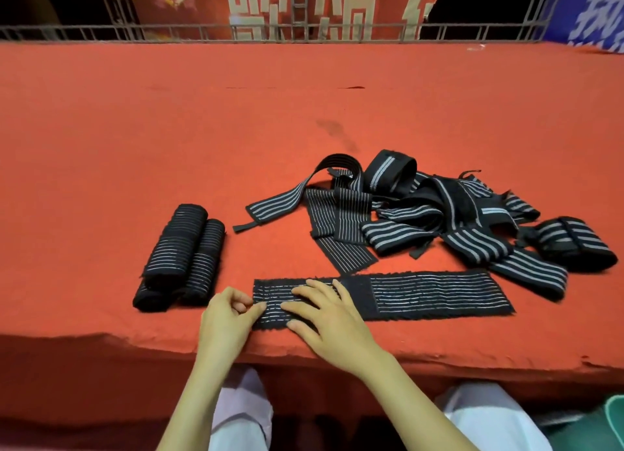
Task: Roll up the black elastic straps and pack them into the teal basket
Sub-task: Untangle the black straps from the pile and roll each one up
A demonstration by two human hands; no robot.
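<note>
The left hand [229, 315] pinches the end of the black elastic strap [439, 295]; the right hand [327, 315] presses it flat (fingers straight).

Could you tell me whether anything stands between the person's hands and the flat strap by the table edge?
Nothing visible does: the left hand pinches the end of the flat black striped elastic strap, and the right hand presses flat on it directly.
</note>
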